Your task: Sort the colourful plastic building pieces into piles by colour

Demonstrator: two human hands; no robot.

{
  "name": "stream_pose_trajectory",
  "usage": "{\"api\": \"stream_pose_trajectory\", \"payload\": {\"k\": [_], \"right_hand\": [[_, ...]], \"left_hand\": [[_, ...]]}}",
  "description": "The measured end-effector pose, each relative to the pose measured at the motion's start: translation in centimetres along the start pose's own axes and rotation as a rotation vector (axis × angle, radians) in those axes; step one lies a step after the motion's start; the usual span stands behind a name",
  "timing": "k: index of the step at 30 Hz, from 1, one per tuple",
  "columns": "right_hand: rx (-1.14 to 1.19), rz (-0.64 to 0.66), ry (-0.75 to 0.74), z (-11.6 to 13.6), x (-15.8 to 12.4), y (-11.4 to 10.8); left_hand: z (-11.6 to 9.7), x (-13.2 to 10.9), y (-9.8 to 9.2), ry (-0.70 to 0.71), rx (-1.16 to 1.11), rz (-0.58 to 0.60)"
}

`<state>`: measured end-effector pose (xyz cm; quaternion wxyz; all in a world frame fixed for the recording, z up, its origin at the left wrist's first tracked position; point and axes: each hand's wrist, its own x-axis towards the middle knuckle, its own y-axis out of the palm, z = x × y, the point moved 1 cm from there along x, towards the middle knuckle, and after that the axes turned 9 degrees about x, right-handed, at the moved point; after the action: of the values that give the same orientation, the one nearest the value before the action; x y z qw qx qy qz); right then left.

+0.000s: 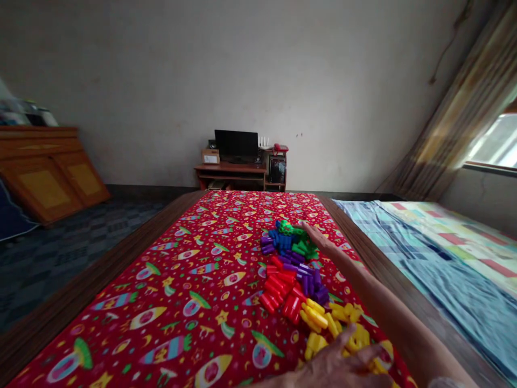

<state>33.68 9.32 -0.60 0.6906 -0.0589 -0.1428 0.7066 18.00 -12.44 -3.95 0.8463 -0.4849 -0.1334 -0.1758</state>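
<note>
My left hand (333,360) lies with spread fingers over a heap of yellow plastic toy pieces (316,314) at the bottom right of the head view. Farther off, my right hand (315,235) is stretched out flat against the right side of the green pieces (301,248). Between the two hands run red pieces (278,288) and purple pieces (310,279). Blue pieces (283,240) sit just left of the green ones. All rest in loose colour groups on a red patterned cloth (161,302). Neither hand visibly grips a piece.
The cloth covers a dark wooden table (363,250). A bed (452,253) stands along the right. Against the far wall is a desk (230,167) with a monitor (236,144). A wooden cabinet (48,172) is at the left.
</note>
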Motion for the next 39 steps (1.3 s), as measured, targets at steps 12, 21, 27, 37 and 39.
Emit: {"api": "stream_pose_trajectory", "payload": {"k": [12,21,27,37,39], "right_hand": [[-0.074,0.183,-0.134,1.1,1.8,4.6],[-0.13,0.395,-0.27,6.1,-5.3,4.4],[-0.821,0.118,-0.336,2.0,-17.6,-7.3],[-0.74,0.084,-0.426,-0.3,-24.0,-2.7],[-0.65,0.047,-0.449,1.8,-20.5,0.4]], "left_hand": [[8.4,-5.3,-1.2,-0.515,0.014,0.271],[10.9,-16.0,-4.9,-0.799,0.138,0.218],[11.0,-20.8,-6.5,-0.93,0.114,0.166],[9.7,-21.4,-4.7,-1.034,-0.068,0.044],[9.6,-21.3,-4.9,-1.029,-0.049,0.044]]}}
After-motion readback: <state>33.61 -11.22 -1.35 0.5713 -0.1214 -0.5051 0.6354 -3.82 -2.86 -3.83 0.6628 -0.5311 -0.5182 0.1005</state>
